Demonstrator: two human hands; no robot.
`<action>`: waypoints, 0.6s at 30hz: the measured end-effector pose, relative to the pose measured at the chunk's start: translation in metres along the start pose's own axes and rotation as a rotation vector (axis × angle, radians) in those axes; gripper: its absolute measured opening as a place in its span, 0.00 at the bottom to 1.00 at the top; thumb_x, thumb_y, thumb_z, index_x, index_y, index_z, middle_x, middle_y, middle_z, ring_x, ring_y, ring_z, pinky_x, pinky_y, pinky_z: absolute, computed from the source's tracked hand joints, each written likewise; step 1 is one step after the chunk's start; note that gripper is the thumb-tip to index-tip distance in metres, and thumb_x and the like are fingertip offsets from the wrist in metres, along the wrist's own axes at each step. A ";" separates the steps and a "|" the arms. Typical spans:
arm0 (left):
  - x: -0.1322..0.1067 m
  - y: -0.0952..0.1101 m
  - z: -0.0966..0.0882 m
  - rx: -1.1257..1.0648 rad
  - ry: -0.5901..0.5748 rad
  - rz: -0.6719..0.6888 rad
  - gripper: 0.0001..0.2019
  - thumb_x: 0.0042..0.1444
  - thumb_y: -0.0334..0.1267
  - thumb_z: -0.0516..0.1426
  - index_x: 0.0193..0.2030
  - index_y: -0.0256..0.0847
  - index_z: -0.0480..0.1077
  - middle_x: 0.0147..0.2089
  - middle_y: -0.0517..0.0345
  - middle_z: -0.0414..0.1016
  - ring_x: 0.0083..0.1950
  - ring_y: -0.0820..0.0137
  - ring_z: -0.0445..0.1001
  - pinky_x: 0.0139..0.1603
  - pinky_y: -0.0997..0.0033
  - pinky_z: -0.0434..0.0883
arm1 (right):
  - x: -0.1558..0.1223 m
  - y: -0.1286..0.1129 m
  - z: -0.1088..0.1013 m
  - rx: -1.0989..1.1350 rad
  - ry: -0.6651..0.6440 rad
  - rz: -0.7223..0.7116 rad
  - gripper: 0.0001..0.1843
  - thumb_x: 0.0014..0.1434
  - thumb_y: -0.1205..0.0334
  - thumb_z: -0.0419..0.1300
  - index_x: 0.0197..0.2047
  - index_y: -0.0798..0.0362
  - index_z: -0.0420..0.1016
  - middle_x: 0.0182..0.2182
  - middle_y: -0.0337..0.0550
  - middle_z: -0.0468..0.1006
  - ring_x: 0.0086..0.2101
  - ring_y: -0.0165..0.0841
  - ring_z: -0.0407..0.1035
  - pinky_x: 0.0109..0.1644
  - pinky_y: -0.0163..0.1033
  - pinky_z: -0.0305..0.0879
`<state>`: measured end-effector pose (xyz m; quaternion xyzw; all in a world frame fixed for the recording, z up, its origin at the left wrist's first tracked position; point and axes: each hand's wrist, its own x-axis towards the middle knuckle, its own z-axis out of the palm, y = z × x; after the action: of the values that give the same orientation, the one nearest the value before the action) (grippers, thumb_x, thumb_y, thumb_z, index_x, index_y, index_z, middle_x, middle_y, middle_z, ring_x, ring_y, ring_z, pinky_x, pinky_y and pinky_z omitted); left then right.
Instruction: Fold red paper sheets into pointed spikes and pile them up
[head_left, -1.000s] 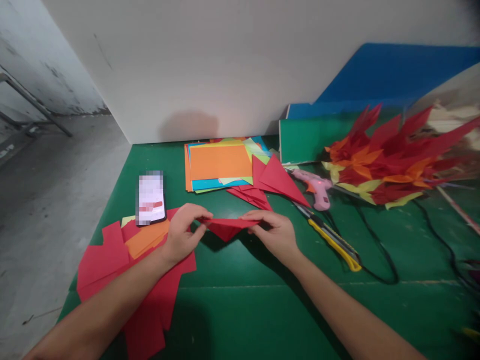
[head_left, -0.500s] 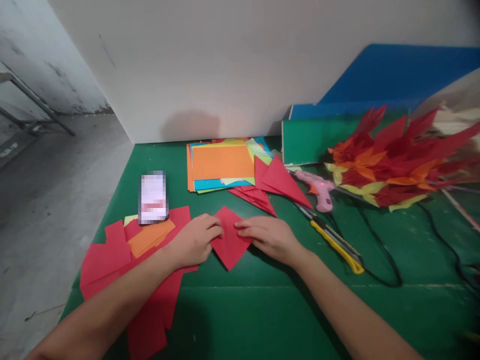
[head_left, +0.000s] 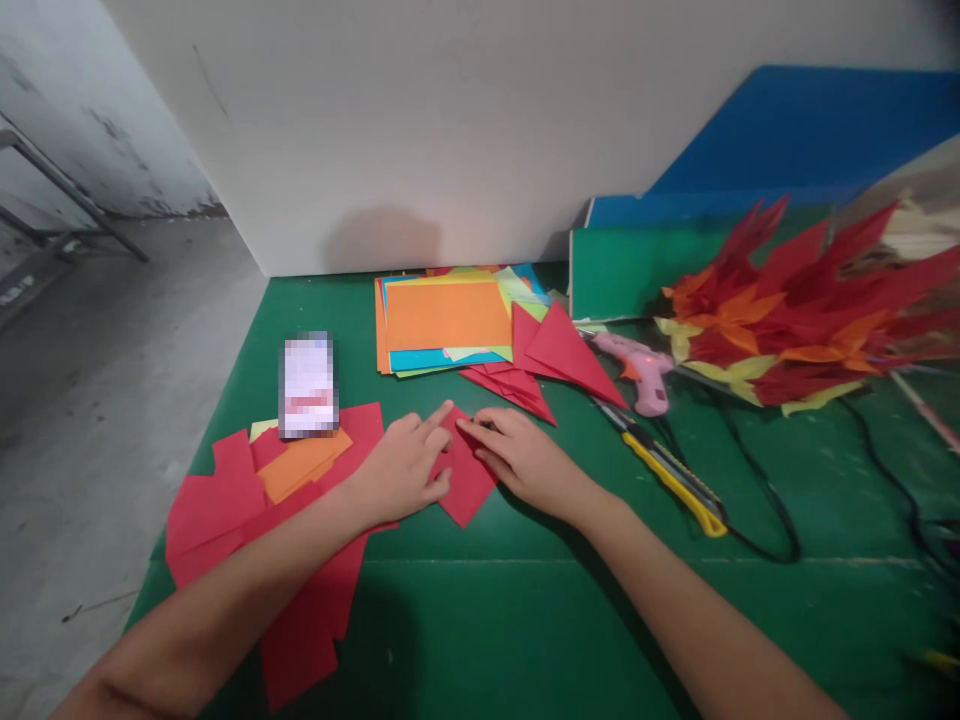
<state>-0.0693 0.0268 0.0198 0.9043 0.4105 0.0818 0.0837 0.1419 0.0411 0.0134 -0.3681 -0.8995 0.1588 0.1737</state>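
A small square of red paper lies turned like a diamond on the green tabletop between my hands. My left hand grips its left side, index finger stretched to the top corner and the other fingers curled over the sheet. At the upper right edge, my right hand pinches the paper, its fingertips near the top corner. Under my left forearm are red paper pieces with orange paper pieces on top. Beyond my right hand lie folded red paper triangles.
A phone rests at the left. Behind is a stack of coloured paper. To the right are a pink glue gun with a black cord, a yellow cutter knife and a red, orange and yellow paper flower bunch. A white panel stands behind.
My left index finger has stretched up to the paper's top corner. My right fingertips have shifted up and left toward that corner. The view has tilted slightly.
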 end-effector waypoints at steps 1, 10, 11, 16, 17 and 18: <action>0.001 0.001 0.000 0.012 -0.005 -0.005 0.06 0.56 0.36 0.54 0.39 0.36 0.66 0.66 0.41 0.58 0.38 0.63 0.66 0.43 0.59 0.67 | 0.001 -0.001 0.003 -0.034 0.003 0.009 0.21 0.64 0.67 0.46 0.58 0.55 0.67 0.51 0.55 0.71 0.47 0.41 0.65 0.50 0.49 0.66; -0.004 0.003 -0.005 -0.040 -0.058 -0.039 0.19 0.54 0.50 0.58 0.43 0.36 0.65 0.69 0.39 0.51 0.47 0.57 0.68 0.48 0.56 0.66 | 0.011 -0.007 0.011 -0.101 0.045 0.055 0.22 0.65 0.68 0.44 0.58 0.57 0.68 0.47 0.56 0.71 0.42 0.41 0.66 0.45 0.49 0.67; -0.006 0.002 -0.007 -0.075 -0.064 -0.026 0.24 0.51 0.56 0.59 0.44 0.36 0.64 0.70 0.39 0.49 0.50 0.55 0.67 0.49 0.56 0.66 | 0.011 -0.007 0.008 -0.074 0.050 0.052 0.21 0.65 0.67 0.44 0.55 0.57 0.70 0.45 0.56 0.72 0.42 0.41 0.66 0.45 0.48 0.67; -0.011 -0.008 -0.008 -0.183 -0.068 0.034 0.39 0.38 0.68 0.60 0.49 0.37 0.63 0.70 0.38 0.48 0.60 0.50 0.62 0.55 0.53 0.64 | -0.004 0.008 -0.015 0.036 -0.004 -0.014 0.17 0.66 0.62 0.48 0.44 0.53 0.79 0.35 0.49 0.73 0.36 0.36 0.67 0.39 0.41 0.67; -0.011 -0.009 -0.007 -0.197 -0.057 0.038 0.39 0.38 0.67 0.61 0.49 0.37 0.63 0.69 0.38 0.50 0.61 0.50 0.61 0.56 0.53 0.64 | -0.008 0.012 -0.019 0.049 -0.013 -0.037 0.15 0.65 0.61 0.50 0.42 0.51 0.79 0.33 0.47 0.73 0.35 0.35 0.67 0.38 0.40 0.66; -0.011 -0.011 -0.006 -0.209 -0.046 0.041 0.38 0.39 0.66 0.61 0.48 0.37 0.64 0.68 0.37 0.53 0.62 0.50 0.61 0.57 0.53 0.64 | -0.012 0.016 -0.023 0.066 -0.024 -0.051 0.14 0.65 0.60 0.52 0.40 0.50 0.80 0.32 0.46 0.73 0.34 0.34 0.67 0.37 0.39 0.66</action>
<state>-0.0856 0.0259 0.0223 0.9004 0.3793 0.1050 0.1853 0.1693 0.0466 0.0246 -0.3372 -0.9048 0.1884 0.1792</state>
